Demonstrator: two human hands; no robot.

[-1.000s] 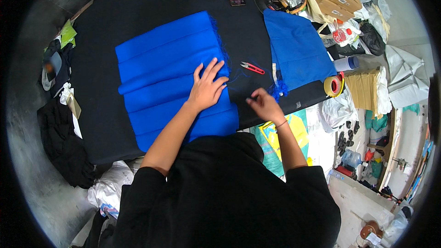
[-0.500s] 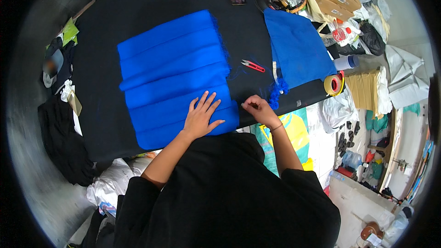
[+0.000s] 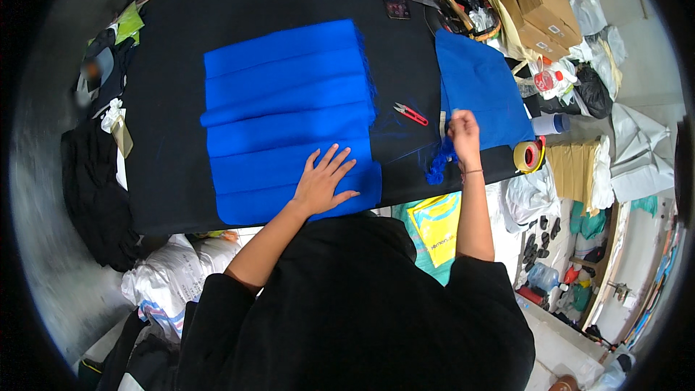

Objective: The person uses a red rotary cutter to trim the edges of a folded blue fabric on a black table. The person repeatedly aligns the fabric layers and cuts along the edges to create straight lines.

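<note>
A bright blue piece of fabric (image 3: 289, 90) lies spread on the black-covered table (image 3: 170, 145), creased in bands, with a frayed right edge. My left hand (image 3: 324, 182) rests flat on its lower right part, fingers spread. Off to the right, my right hand (image 3: 465, 132) is raised with thumb and fingers pinched together; what they hold is too small to make out. Below it sits a tangle of blue threads (image 3: 438, 165), and thin strands run from there toward the fabric. Red-handled thread snips (image 3: 412, 114) lie between the fabric and that hand.
A darker blue cloth (image 3: 489, 83) lies just beyond my right hand. Tape rolls (image 3: 525, 157) and a white blue-ended container (image 3: 550, 124) stand at the table's right edge. Farther back are a phone (image 3: 395, 1), cardboard boxes (image 3: 539, 11) and heaped bags.
My right hand has moved away from the fabric's lower right edge, up and to the right, fingers still pinched. My left hand stays flat on the fabric. The whole view has shifted slightly.
</note>
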